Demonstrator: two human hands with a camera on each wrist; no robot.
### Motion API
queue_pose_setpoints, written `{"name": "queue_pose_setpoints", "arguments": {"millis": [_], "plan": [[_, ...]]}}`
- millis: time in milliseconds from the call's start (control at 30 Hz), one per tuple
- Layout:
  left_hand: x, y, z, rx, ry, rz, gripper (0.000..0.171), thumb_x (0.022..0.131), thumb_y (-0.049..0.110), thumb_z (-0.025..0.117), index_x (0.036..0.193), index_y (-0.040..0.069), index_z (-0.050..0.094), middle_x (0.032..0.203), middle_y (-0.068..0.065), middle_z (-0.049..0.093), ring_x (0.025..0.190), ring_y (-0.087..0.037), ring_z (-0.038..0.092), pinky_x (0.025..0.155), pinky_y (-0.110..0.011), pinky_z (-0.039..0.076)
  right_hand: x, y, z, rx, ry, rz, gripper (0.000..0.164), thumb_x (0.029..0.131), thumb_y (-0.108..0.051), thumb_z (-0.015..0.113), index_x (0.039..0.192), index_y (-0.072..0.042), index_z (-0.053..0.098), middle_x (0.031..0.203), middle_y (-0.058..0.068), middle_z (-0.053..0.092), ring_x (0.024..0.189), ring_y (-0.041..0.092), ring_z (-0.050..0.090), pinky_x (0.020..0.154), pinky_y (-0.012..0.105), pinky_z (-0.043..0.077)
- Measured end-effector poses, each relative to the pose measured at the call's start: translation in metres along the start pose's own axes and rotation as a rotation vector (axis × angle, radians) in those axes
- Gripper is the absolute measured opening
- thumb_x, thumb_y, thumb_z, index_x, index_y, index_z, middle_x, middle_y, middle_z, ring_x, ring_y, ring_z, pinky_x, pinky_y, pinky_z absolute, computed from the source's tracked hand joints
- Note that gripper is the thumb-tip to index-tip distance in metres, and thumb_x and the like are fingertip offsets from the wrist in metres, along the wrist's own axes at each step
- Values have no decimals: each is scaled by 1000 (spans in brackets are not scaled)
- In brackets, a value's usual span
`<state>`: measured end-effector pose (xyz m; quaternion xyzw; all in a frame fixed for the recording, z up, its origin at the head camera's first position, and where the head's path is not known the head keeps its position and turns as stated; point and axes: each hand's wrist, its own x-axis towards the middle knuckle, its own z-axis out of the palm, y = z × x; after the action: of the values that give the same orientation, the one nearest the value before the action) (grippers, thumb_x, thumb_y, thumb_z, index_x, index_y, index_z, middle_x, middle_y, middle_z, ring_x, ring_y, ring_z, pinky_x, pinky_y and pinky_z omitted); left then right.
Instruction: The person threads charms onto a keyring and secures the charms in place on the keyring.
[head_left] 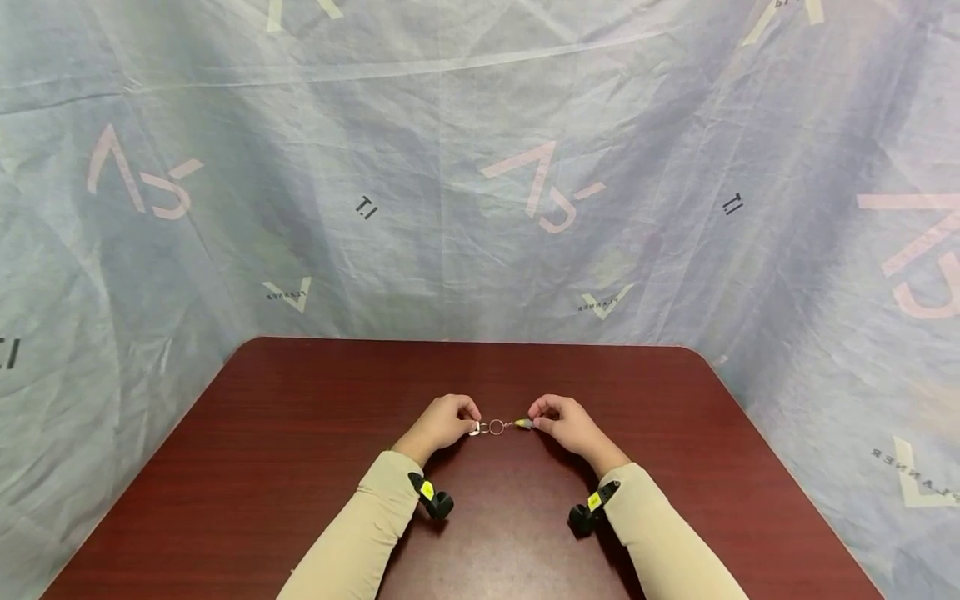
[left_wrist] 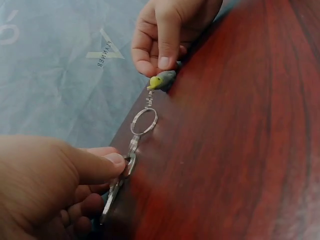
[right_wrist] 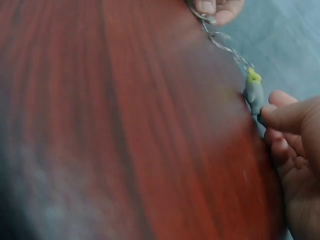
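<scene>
We note the keychain [head_left: 498, 427] stretched flat on the table [head_left: 300, 467], its long axis running left–right between our hands. Our left hand [head_left: 442, 421] pinches the key [left_wrist: 121, 177]; our right hand [head_left: 564, 423] pinches the grey-and-yellow charm [left_wrist: 162, 80]. The ring [left_wrist: 144, 121] lies between them. We judge it light, limp at the links, with slick metal; the end pieces look the best places to hold.

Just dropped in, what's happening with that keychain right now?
A person holds a keychain stretched between both hands over the dark red table. The left hand pinches the key at one end; the right hand pinches the small grey and yellow charm at the other. The key ring hangs between them, held by neither hand.
</scene>
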<state>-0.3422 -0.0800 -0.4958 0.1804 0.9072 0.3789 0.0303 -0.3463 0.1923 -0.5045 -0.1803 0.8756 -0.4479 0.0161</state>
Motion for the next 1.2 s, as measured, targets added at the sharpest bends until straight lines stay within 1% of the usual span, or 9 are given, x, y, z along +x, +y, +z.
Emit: {"name": "queue_pose_setpoints", "arguments": {"millis": [100,300,467,667,933,1133,1200], "plan": [[0,-2,1,18,28,18,11,89,4,74,87,14,69,79,4,61,75,-11,55,73,-30,47,0,1,0,9,-3,-12,8,95,-5,68,99,-11,70,91,0,66,82,18,58,76,35,47],[-1,-4,0,30,57,42,12,87,3,74,87,13,69,79,4,60,76,-11,55,73,-30,47,-1,2,2,16,2,-39,9,93,-7,70,101,-12,71,90,1,67,80,18,59,73,33,48],[-2,-3,-1,39,61,40,9,89,4,73,87,13,69,79,5,59,75,-11,54,73,-31,47,-2,4,3,30,0,-45,11,91,-9,74,102,-12,72,89,1,66,78,17,59,70,30,49],[-3,-1,-1,33,67,40,7,89,5,72,88,12,69,79,4,59,76,-11,54,73,-31,47,-5,3,3,39,13,-64,12,90,-7,75,101,-10,72,89,3,66,79,19,58,69,31,48],[-5,-4,2,29,56,32,10,88,6,75,88,13,68,78,5,58,75,-10,54,72,-29,46,-8,5,3,29,28,-64,9,92,-6,72,96,-14,72,87,0,67,75,18,59,68,31,49],[-6,-3,2,16,50,28,10,89,5,74,87,13,68,79,5,58,75,-11,54,73,-30,46,-9,8,3,14,22,-82,11,91,-6,74,96,-16,72,86,-1,66,74,18,58,67,31,49],[-6,-3,2,15,49,24,11,89,5,73,88,14,68,79,5,59,75,-11,54,73,-31,46,-10,8,2,15,18,-89,13,89,-6,76,98,-15,72,87,0,66,75,18,58,67,31,49]]}}
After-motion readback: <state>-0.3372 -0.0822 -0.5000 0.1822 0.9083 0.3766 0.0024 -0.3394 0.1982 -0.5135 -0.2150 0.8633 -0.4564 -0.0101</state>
